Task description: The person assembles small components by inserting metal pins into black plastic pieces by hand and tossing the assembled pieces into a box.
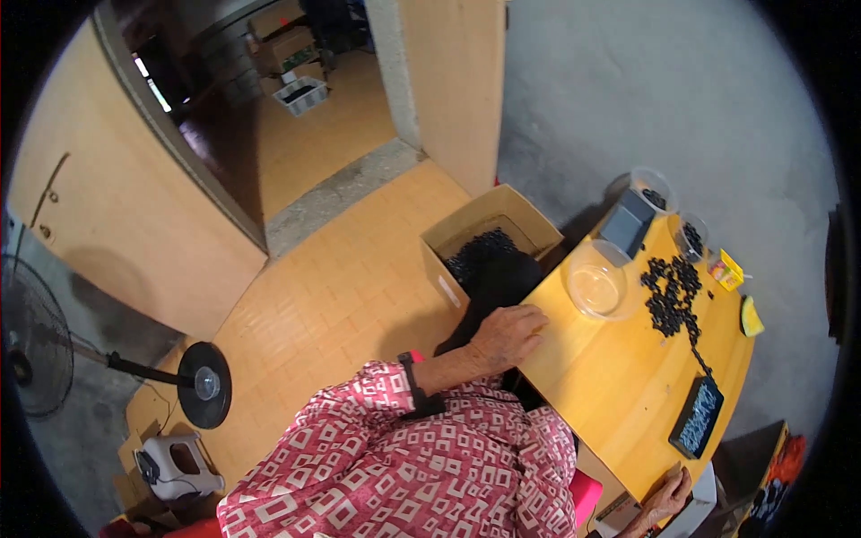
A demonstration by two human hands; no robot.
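Observation:
My left hand (509, 337) rests at the left edge of the yellow wooden table (583, 386), its fingers curled inward. Whatever lies inside them, if anything, is hidden. My right hand (665, 498) is low at the table's near right corner, fingers stretched out by the edge, with no held thing visible. Near it on the tabletop lies a dark tray (697, 418) filled with small pieces in rows. A line of small black pieces leads from this tray to a loose pile of black pieces (673, 294). A clear round tub (598, 285) stands left of the pile.
Behind the pile are a grey tray (628, 222), two clear tubs (653, 190) with black pieces, a yellow packet (726, 271) and a yellow-green piece (752, 317). A cardboard box (529, 208) holding black pieces stands left of the table. A fan (204, 386) and stool (182, 466) are farther left.

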